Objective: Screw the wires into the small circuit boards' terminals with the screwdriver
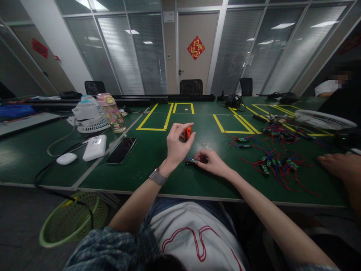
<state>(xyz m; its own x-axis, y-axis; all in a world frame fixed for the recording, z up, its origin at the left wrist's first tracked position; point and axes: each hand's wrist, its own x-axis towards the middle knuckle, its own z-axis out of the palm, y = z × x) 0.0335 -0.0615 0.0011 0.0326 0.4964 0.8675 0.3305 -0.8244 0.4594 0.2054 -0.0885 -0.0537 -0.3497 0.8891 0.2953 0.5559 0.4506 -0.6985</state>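
My left hand (pixel 179 145), with a watch on its wrist, is raised just above the table. Its thumb and fingers curve around a small orange and black object (pixel 188 132), whose kind is mostly hidden by the fingers. My right hand (pixel 210 162) rests low on the tabletop to the right. Its thumb and fingertips pinch the end of a small green circuit board (pixel 191 160), which lies near the table's front edge. Part of this board is hidden under the fingers.
Circuit boards with red and blue wires (pixel 275 162) lie to the right, near another person's hand (pixel 331 163). On the left are a phone (pixel 121 150), a white power bank (pixel 95 147), a bottle (pixel 112 114) and a fan (pixel 91 117). Yellow tape (pixel 150 129) marks the green table (pixel 158 177).
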